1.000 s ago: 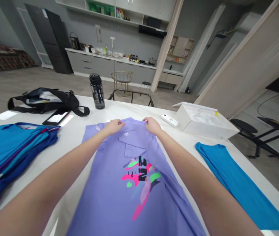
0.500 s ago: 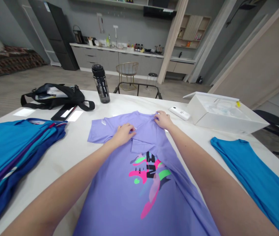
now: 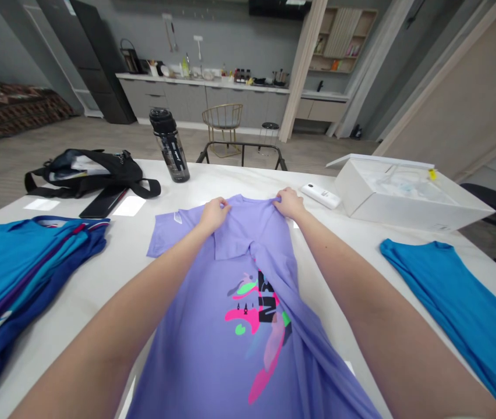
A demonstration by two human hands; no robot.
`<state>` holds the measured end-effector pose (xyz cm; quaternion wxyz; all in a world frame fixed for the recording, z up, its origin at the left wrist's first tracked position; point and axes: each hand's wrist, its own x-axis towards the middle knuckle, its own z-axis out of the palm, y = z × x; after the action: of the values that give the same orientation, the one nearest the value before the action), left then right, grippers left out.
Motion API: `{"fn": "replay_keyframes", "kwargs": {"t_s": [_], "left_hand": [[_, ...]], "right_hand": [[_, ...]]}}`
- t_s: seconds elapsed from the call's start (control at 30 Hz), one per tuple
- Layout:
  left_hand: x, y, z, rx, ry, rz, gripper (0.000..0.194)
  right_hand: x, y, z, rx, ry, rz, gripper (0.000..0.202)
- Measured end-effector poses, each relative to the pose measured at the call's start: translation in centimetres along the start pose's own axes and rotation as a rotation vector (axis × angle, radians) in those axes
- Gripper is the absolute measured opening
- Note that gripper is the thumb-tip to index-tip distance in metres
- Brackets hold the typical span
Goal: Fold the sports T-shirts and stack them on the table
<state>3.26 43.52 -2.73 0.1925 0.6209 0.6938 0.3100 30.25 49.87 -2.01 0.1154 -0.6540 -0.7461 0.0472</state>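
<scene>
A purple T-shirt [image 3: 213,326] with a bright pink, green and black print lies front up on the white table, its collar at the far end. Its right side is folded inward, and that sleeve lies across the chest. My left hand [image 3: 215,215] pinches the cloth near the left of the collar. At the far right corner of the fold, my right hand [image 3: 289,205] grips the shirt's edge between thumb and fingers. The left sleeve sticks out flat past my left wrist.
Folded blue and purple clothes [image 3: 21,262] are piled at left; a blue garment [image 3: 457,308] lies at right. Farther back are a black bag [image 3: 95,171], a phone [image 3: 103,202], a bottle [image 3: 170,145], a white device [image 3: 321,196] and a white box [image 3: 414,195].
My left hand has moved up and slightly left, from the chest to beside the collar. The shirt's right side now folds farther inward, covering more of the print. My right hand keeps its hold.
</scene>
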Motion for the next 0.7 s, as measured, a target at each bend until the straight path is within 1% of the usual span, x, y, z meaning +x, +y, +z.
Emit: {"fn": "replay_keyframes", "kwargs": {"t_s": [0.07,0.13,0.17,0.23,0.3,0.33,0.37,0.4,0.47,0.53,0.57,0.63,0.7], "left_hand": [[0.6,-0.8,0.1,0.004,-0.033,-0.052,0.013],[0.3,-1.3,-0.1,0.006,-0.055,-0.065,0.020],[-0.1,-1.5,-0.3,0.026,-0.049,-0.044,0.024],[-1.5,-1.5,-0.8,0.120,0.008,0.072,0.034],[-3.5,-1.0,-1.3,0.249,0.076,0.252,0.040],[-4.6,-0.6,-1.5,0.299,0.078,0.343,0.040],[-5.8,-0.2,-1.6,0.330,0.048,0.422,0.040],[-7.1,0.3,-1.6,0.344,-0.007,0.489,0.039],[-9.8,1.4,-1.3,0.345,-0.137,0.596,0.040],[-12.6,2.4,-0.9,0.357,-0.231,0.666,0.041],[-14.0,2.9,-0.7,0.371,-0.256,0.688,0.042],[-16.7,3.6,-0.4,0.399,-0.275,0.722,0.043],[-19.3,4.3,-0.2,0.406,-0.276,0.747,0.046]], "right_hand": [[-0.6,0.1,0.9,0.030,0.036,0.015,0.034],[-1.8,0.2,1.3,0.067,0.111,0.020,0.044],[-2.6,0.3,1.2,0.079,0.145,0.017,0.045],[-4.6,0.5,0.7,0.090,0.185,-0.004,0.041],[-7.3,0.8,-0.2,0.099,0.201,-0.035,0.035],[-8.8,0.8,-0.7,0.113,0.193,-0.055,0.033],[-10.4,0.8,-1.1,0.136,0.171,-0.077,0.030],[-12.1,0.8,-1.5,0.168,0.133,-0.102,0.027],[-15.6,0.5,-2.2,0.245,0.012,-0.167,0.022],[-19.0,-0.1,-2.7,0.301,-0.096,-0.227,0.021],[-20.8,-0.5,-3.0,0.311,-0.127,-0.243,0.021],[-24.2,-1.0,-3.6,0.293,-0.140,-0.222,0.025],[-27.5,-1.1,-4.3,0.244,-0.120,-0.155,0.031]]}}
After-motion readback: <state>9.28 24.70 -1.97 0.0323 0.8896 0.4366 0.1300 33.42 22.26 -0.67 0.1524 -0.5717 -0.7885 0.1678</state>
